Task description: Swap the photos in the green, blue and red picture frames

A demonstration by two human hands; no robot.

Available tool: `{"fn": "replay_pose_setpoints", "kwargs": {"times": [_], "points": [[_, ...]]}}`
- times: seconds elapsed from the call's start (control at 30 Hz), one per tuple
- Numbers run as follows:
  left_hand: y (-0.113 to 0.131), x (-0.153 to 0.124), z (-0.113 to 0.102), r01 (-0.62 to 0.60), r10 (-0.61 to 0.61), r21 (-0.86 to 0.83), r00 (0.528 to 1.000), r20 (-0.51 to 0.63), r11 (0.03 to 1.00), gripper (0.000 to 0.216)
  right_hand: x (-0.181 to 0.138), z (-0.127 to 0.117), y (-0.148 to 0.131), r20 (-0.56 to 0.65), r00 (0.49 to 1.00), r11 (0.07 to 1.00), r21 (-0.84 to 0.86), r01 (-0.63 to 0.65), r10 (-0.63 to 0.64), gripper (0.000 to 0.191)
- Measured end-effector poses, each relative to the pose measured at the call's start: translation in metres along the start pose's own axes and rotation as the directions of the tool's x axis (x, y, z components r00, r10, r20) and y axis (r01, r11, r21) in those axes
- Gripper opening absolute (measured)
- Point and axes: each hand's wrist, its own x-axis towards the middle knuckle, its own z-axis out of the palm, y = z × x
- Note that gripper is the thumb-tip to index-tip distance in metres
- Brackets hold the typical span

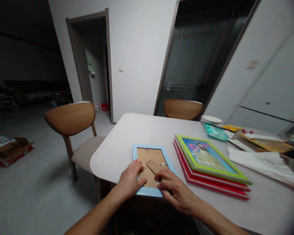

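A light-blue picture frame lies face down at the table's near edge, its brown backing board showing. Small metal clips sit along the board's sides, and a dark-edged stand flap is in its middle. Over the frame's left side, my left hand holds it, fingertips near the left clip and thumb on the lower part of the board. My right hand has its fingers bent and pinched at a metal clip near the board's lower right. Part of that clip is hidden by the fingers.
Right of the frame stands a stack of red frames topped by a green frame with a picture. Further right lie white paper, a teal plastic bag and a white bowl. Wooden chairs surround the white table.
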Motion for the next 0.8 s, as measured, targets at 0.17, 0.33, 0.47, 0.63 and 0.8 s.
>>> {"fn": "replay_pose_setpoints", "kwargs": {"times": [0.17, 0.33, 0.47, 0.63, 0.8], "points": [[0.011, -0.005, -0.012, 0.008, -0.009, 0.041, 0.999, 0.031, 0.999, 0.039, -0.006, 0.002, 0.024, -0.216, 0.925, 0.949, 0.087, -0.302, 0.314, 0.033], [0.043, -0.013, -0.007, -0.087, 0.057, 0.165, 0.983, 0.174, 0.982, 0.080, -0.011, 0.007, 0.043, -0.335, 0.743, 0.813, 0.180, -0.553, 0.580, 0.040], [0.057, -0.012, 0.015, -0.193, 0.132, 0.235, 0.959, 0.250, 0.953, 0.063, -0.010, 0.008, 0.032, -0.258, 0.697, 0.723, 0.444, -0.530, 0.669, 0.048], [0.058, -0.007, 0.020, -0.208, 0.151, 0.276, 0.965, 0.214, 0.938, 0.026, -0.009, 0.007, 0.024, -0.147, 0.603, 0.473, 0.771, -0.426, 0.784, 0.051], [0.047, 0.001, 0.023, -0.197, 0.120, 0.388, 0.970, 0.212, 0.901, 0.079, -0.009, 0.010, 0.022, -0.103, 0.568, 0.367, 0.852, -0.372, 0.816, 0.053]]}}
